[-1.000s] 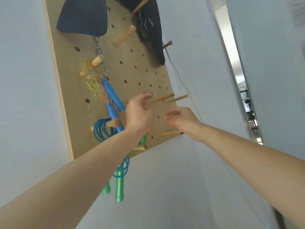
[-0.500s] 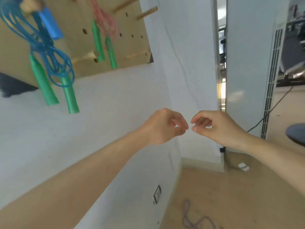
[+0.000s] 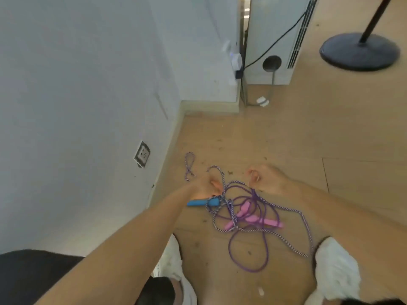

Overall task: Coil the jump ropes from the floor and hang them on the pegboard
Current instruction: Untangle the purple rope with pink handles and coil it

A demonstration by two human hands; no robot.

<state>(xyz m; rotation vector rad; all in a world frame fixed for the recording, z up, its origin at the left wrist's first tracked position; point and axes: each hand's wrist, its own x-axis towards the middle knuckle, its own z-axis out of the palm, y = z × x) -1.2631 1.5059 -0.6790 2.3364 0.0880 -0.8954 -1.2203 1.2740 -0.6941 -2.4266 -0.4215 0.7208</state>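
Two tangled jump ropes lie on the wooden floor between my feet. One is a purple-and-white striped rope [image 3: 302, 219] with a blue handle [image 3: 202, 202]. The other is a plain purple rope [image 3: 246, 264] with pink handles [image 3: 253, 219]. My left hand [image 3: 207, 187] hangs just above the blue handle, fingers loosely curled beside a striped loop; I see no grip on anything. My right hand [image 3: 265, 179] hovers over the far side of the tangle, fingers loosely curled and holding nothing. The pegboard is out of view.
A white wall with a socket [image 3: 142, 154] runs along the left. A white floor unit [image 3: 271, 40] with a black cable stands at the back, and a black round stand base [image 3: 359, 51] at the far right. My white shoes [image 3: 337, 276] flank the ropes.
My view has swung from the pegboard down to the floor. Both hands have dropped from the pegs to just above the tangled ropes.
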